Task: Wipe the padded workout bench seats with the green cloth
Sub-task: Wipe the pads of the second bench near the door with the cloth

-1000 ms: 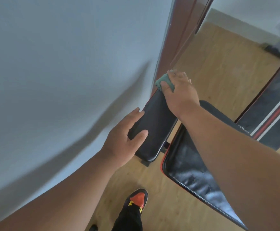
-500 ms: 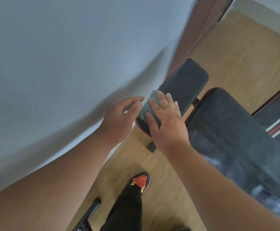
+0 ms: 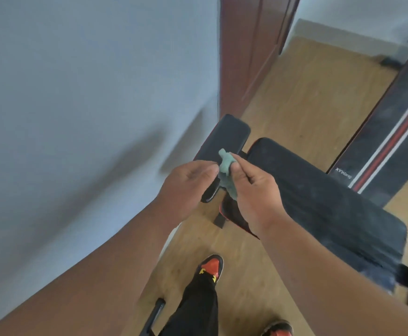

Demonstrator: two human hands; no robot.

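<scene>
Cloth: we see the green cloth (image 3: 226, 173) bunched and lifted off the padding, held in the air above the near end of the small seat pad (image 3: 224, 144)
Right hand: our right hand (image 3: 251, 190) pinches the cloth between thumb and forefinger, the other fingers curled in behind
Left hand: our left hand (image 3: 188, 187) is loosely cupped, fingertips at the cloth's left edge; we cannot tell whether it grips the cloth or only touches it
Small pad axis: its long axis runs from near-left to far-right, the rounded far end pointing toward the brown door frame (image 3: 249, 57)
Large pad axis: the large seat pad (image 3: 319, 202) lies just right of the small one, its long axis running from its far end beside the small pad down toward the lower right
Edges: the small pad's left edge sits close to the grey wall (image 3: 88, 105); a narrow gap separates the two pads
Open room: bare wooden floor (image 3: 307, 93) lies beyond both pads and below our hands, where a red and black shoe (image 3: 210, 267) stands
Right side: a black board with red and white stripes (image 3: 392, 141) slants just beyond the large pad
</scene>
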